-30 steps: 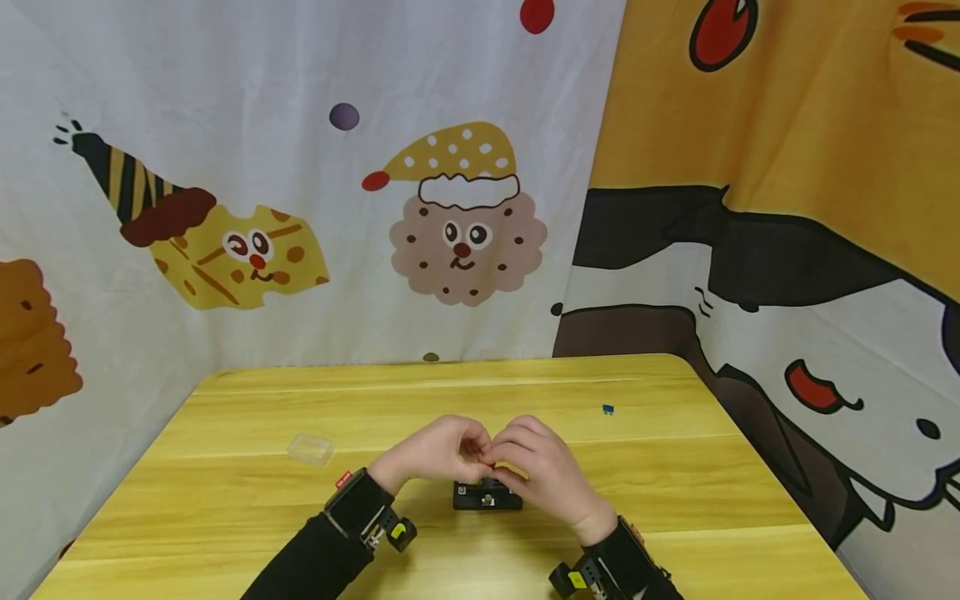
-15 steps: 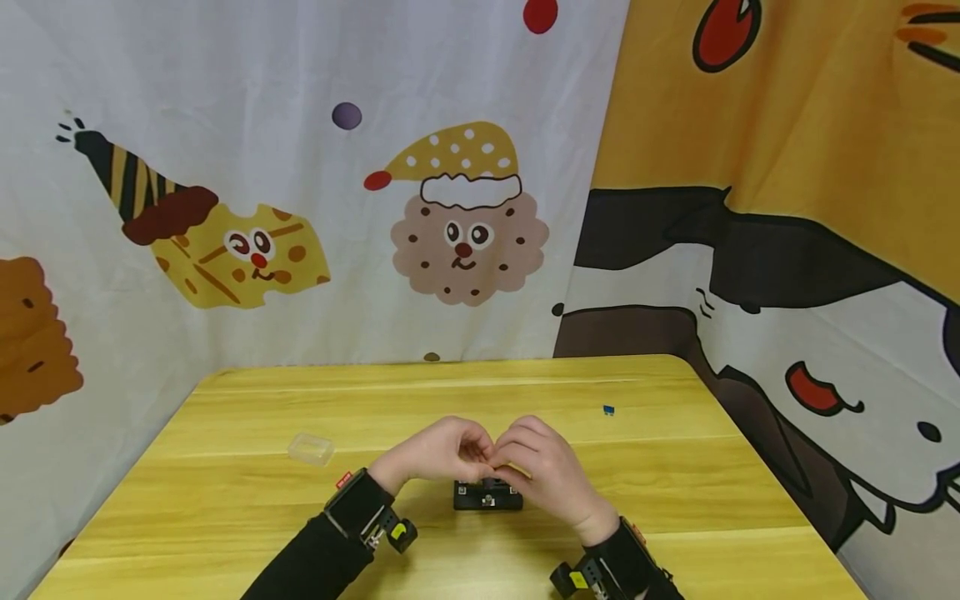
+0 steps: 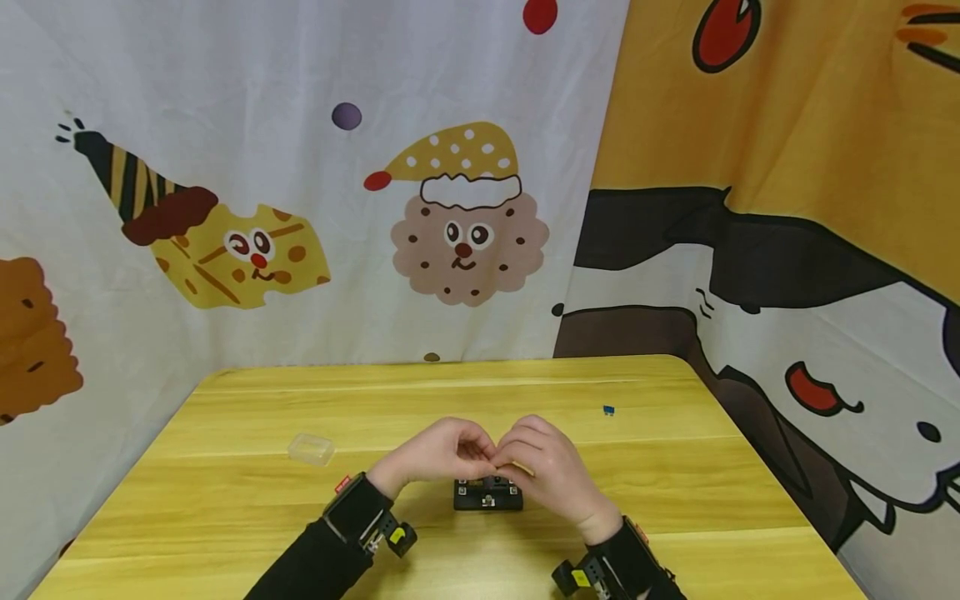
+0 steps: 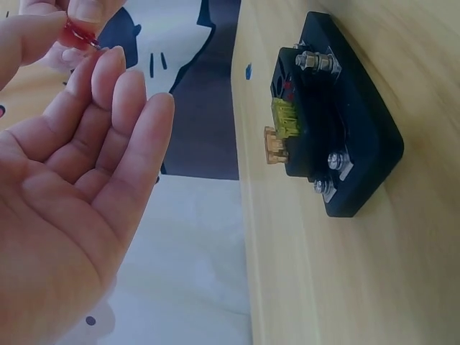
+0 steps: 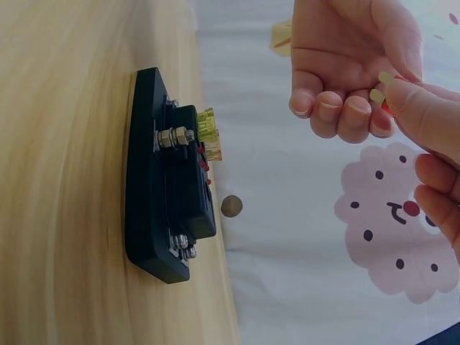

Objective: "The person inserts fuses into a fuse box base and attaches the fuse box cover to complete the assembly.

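A small red blade fuse (image 4: 80, 33) is pinched between the fingertips of both hands; in the head view the fingers hide it. In the right wrist view its two pale prongs (image 5: 379, 95) stick out past the fingertips. My left hand (image 3: 444, 450) has its thumb and index finger on the fuse, its other fingers loosely bent. From the other side my right hand (image 3: 546, 471) grips it with thumb and fingers. Just below the hands is a black fuse block (image 3: 488, 497) with metal screw terminals. A yellow fuse (image 4: 285, 118) and an orange fuse (image 4: 274, 146) sit in it.
A clear plastic box (image 3: 311, 449) lies on the wooden table (image 3: 225, 508) to the left. Farther back on the right is a small blue fuse (image 3: 608, 410). A printed cloth (image 3: 285, 75) hangs behind the table.
Both hands have shifted very slightly to the right, fingertips still together. The red spot between them in the earliest frame no longer shows, and a little more of the fuse block is visible.
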Demonstrator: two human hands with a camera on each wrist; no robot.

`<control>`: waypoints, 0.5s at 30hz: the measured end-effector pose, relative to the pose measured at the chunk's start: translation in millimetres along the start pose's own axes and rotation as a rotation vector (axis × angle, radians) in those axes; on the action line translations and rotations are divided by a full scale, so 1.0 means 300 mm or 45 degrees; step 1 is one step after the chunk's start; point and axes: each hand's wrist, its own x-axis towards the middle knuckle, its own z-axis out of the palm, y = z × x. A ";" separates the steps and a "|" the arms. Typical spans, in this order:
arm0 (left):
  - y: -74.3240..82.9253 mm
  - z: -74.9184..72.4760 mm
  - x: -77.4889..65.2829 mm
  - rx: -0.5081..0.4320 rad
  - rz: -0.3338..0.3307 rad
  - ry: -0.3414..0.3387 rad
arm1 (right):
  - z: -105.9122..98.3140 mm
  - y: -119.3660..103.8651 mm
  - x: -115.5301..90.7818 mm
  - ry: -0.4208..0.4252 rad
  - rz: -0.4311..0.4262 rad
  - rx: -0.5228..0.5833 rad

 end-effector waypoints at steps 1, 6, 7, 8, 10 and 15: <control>-0.002 -0.001 -0.001 0.001 0.003 0.006 | -0.002 0.000 0.000 0.001 0.003 0.001; -0.008 -0.008 -0.009 0.028 0.029 0.033 | -0.007 0.001 -0.001 -0.008 0.022 0.004; -0.007 -0.010 -0.011 0.040 0.039 0.038 | -0.008 0.001 -0.002 -0.015 0.031 0.006; -0.007 -0.011 -0.013 0.050 0.049 0.041 | -0.008 0.002 -0.002 -0.020 0.037 0.006; -0.008 -0.013 -0.017 0.069 0.061 0.048 | -0.008 0.002 -0.003 -0.031 0.050 0.005; -0.010 -0.013 -0.028 0.087 0.035 0.075 | -0.008 0.004 -0.007 -0.045 0.087 -0.002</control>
